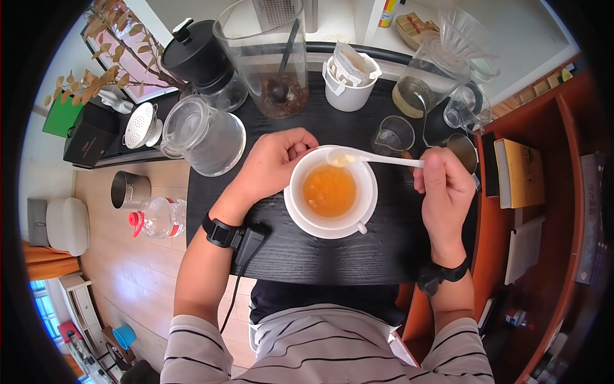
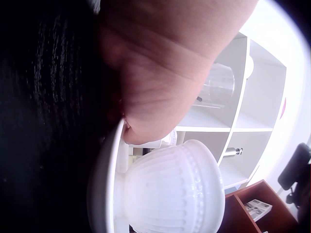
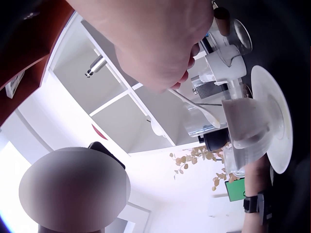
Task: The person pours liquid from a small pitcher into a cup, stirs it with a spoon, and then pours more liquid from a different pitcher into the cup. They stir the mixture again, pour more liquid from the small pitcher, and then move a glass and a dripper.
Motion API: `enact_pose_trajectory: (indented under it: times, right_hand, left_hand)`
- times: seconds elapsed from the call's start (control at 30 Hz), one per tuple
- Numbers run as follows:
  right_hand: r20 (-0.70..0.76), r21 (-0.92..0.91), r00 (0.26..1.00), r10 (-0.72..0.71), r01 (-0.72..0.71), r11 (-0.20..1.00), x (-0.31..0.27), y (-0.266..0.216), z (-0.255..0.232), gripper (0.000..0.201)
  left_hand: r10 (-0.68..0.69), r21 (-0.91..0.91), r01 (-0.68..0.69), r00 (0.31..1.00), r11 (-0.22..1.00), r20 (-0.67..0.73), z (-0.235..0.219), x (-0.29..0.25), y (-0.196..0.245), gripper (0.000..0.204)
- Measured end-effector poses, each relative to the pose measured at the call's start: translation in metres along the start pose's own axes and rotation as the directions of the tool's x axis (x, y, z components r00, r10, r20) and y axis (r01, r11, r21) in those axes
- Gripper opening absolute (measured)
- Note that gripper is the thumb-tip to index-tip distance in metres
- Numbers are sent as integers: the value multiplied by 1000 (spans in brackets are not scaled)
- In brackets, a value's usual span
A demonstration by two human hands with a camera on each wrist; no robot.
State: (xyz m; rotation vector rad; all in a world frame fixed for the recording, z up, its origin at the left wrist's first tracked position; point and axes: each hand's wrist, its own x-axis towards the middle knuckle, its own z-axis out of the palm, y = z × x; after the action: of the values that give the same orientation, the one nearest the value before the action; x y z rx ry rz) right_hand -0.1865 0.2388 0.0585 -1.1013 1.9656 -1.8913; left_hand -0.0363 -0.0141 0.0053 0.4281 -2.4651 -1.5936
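Observation:
A white cup (image 1: pixel 367 200) with amber liquid (image 1: pixel 329 192) in it stands on a white saucer (image 1: pixel 320 232), its small handle towards the person. At the saucer's left edge is my left hand (image 1: pixel 272 163); in the left wrist view its thumb side pinches the saucer's rim (image 2: pixel 111 170) beside the ribbed cup (image 2: pixel 170 194). My right hand (image 1: pixel 446 192) holds a white spoon (image 1: pixel 390 159) by the end of its handle. The spoon's bowl carries something pale yellow over the cup's far rim. From the side, the right wrist view shows the spoon (image 3: pixel 194 106) above the cup (image 3: pixel 245 116).
Behind the cup stand a glass pot (image 1: pixel 208 141), a tall clear container (image 1: pixel 275 70), a white cup with a drip bag (image 1: pixel 348 86) and a small glass beaker (image 1: pixel 393 136). A black grinder (image 1: pixel 199 54) is at back left. Reddish shelves (image 1: pixel 505 237) border the right side.

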Motion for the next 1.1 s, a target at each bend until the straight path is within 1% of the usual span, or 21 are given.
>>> enact_pose_trajectory:
  times: [0.03,0.07,0.13,0.17,0.23,0.27,0.3,0.37,0.43,0.5,0.53,0.57,0.63,0.73,0.77,0.83,0.87,0.9,1.0,1.03,1.1]
  right_hand:
    - [-25,-62,996,-87,85,994,0,1,-1,29]
    - [-26,-62,996,-85,84,995,1,2,-2,29]
    - [79,-217,930,-359,367,904,5,3,-4,21]
    - [79,-217,931,-358,366,905,6,3,-4,21]
    - [189,-295,840,-508,542,787,9,0,-2,19]
    - [213,-300,833,-511,553,777,9,-1,0,18]
    - [214,-300,832,-511,554,777,9,0,1,18]
    - [270,-312,861,-431,502,807,7,2,4,18]
    - [263,-301,875,-407,475,827,4,4,10,20]
    - [271,-279,954,-127,204,938,-1,1,13,22]
    - [268,-237,962,-47,113,965,-2,2,13,27]
    - [267,-238,963,-48,114,965,-3,3,12,27]
    - [292,-78,932,217,-203,976,-4,4,10,33]
    - [274,-7,921,278,-287,958,-3,2,6,37]
    - [276,-7,920,279,-289,957,-3,1,5,37]
    - [195,135,956,221,-249,959,-2,0,4,36]
    - [160,151,974,160,-184,971,-2,2,2,36]
    - [162,152,974,158,-183,971,-2,1,0,36]
    - [6,75,1000,24,-24,997,-1,-1,-1,33]
    - [5,75,1000,24,-25,997,0,2,-3,33]
    - [24,-91,978,-207,208,974,3,7,-7,27]
  left_hand:
    - [-1,0,1,1000,1000,1,0,0,0,20]
    - [3,3,-3,1000,1000,-1,0,0,1,20]
    - [6,6,-6,1000,1000,-2,0,0,1,20]
    - [4,3,-4,1000,1000,-1,0,0,2,20]
    - [1,0,-1,1000,1000,-1,0,0,1,21]
    - [-4,-14,5,1000,1000,1,0,0,-1,21]
    - [-9,-28,9,1000,1000,4,0,0,-1,21]
    - [-9,-22,9,1000,1000,4,0,0,-1,21]
    - [-7,-16,7,1000,1000,4,0,0,0,21]
    - [-23,-20,23,1000,1000,7,0,-1,0,20]
    - [-20,-18,20,1000,1000,6,0,0,0,20]
    - [-14,-14,14,1000,1000,3,0,0,1,20]
    - [-8,-10,8,1000,1000,2,0,1,0,20]
    - [11,7,-11,1000,1000,-5,0,0,-1,19]
    - [15,10,-15,1000,1000,-2,0,0,-1,19]
    - [19,13,-19,1000,1000,-3,0,0,-1,19]
    - [9,-8,-9,1000,1000,-1,0,0,-2,20]
    - [-1,-29,1,1000,1000,1,0,0,-2,20]
    - [-32,-58,32,999,998,7,1,0,-2,20]
    - [-32,-58,32,999,998,8,1,0,-1,20]
    - [-14,-8,14,1000,1000,2,0,0,1,20]
